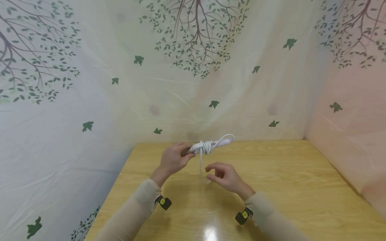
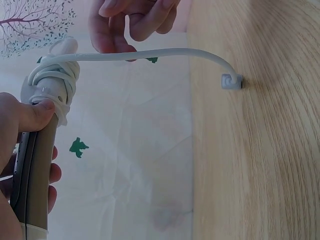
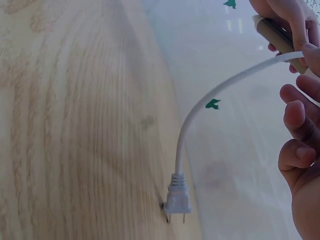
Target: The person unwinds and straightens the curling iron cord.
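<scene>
My left hand [image 1: 174, 158] grips the brown and black end of a slim appliance that looks like a hair straightener [image 2: 41, 165]. White cord [image 1: 207, 147] is wound several times around its white part, and the tip points right in the head view. A loose length of cord hangs down to a two-pin plug [image 3: 177, 200] near the tabletop; whether it touches the wood I cannot tell. My right hand [image 1: 225, 177] is just right of the hanging cord, fingers loosely bent and thumb apart. In the left wrist view its fingertips appear close behind the cord; contact is unclear.
A wood-grain table [image 1: 286, 180] lies under both hands. Pale cloth [image 1: 187, 100] printed with trees and green leaves hangs along the back and both sides. Each wrist wears a small black camera [image 1: 164, 202] on a strap.
</scene>
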The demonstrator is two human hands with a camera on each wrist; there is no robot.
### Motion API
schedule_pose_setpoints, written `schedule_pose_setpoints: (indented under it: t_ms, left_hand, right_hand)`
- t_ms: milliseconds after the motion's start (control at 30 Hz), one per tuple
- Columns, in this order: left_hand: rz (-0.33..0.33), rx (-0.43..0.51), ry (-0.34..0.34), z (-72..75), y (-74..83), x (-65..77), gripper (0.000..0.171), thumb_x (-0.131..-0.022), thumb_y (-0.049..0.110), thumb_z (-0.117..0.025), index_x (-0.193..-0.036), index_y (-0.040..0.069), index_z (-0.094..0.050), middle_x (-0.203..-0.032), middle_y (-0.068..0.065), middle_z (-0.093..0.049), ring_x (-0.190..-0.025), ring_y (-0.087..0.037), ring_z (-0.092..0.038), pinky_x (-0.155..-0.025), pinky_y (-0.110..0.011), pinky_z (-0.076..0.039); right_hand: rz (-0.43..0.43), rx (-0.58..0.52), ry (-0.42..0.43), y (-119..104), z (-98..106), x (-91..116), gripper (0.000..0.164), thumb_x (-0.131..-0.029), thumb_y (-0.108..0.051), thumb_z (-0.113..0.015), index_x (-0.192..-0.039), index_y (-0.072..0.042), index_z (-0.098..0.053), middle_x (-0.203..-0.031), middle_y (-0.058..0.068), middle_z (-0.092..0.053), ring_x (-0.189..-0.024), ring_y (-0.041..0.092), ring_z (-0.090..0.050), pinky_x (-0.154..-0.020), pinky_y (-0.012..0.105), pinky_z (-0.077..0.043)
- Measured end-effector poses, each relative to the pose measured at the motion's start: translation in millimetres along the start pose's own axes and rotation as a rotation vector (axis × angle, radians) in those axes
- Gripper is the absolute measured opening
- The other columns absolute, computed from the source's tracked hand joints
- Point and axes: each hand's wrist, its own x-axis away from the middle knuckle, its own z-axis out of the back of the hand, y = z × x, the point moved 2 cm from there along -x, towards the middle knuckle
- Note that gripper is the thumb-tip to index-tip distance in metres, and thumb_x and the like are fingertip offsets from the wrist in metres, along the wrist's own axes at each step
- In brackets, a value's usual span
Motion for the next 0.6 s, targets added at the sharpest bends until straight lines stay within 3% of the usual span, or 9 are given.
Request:
schedule_pose_setpoints:
  t_ms: [333,600]
  left_hand:
    - [-0.004,-0.008,0.01,1.8,-0.2,0.5,0.03,-0.078,0.028,-0.082,-0.105,0.016,-0.074,-0.099,-0.001,-0.074,-0.078,-0.015,-0.069,-0.062,-0.031,-0.055]
    - [-0.008,-0.008,0.011,1.7,1.6,-1.3,0.031,-0.079,0.029,-0.082,-0.106,0.016,-0.074,-0.099,-0.001,-0.074,-0.077,-0.013,-0.069,-0.062,-0.029,-0.054]
  right_hand:
    - [-0.024,-0.107,-0.042,-5.1,-11.8,-1.5,0.019,-0.086,0.006,-0.067,-0.105,0.008,-0.067,-0.092,0.021,-0.069,-0.05,0.004,-0.05,-0.042,0.023,-0.044]
    - [-0.082,-0.127,-0.019,-3.7,-16.8,-3.0,0.022,-0.087,0.007,-0.065,-0.109,0.01,-0.063,-0.093,0.023,-0.069,-0.05,0.001,-0.049,-0.042,0.021,-0.043]
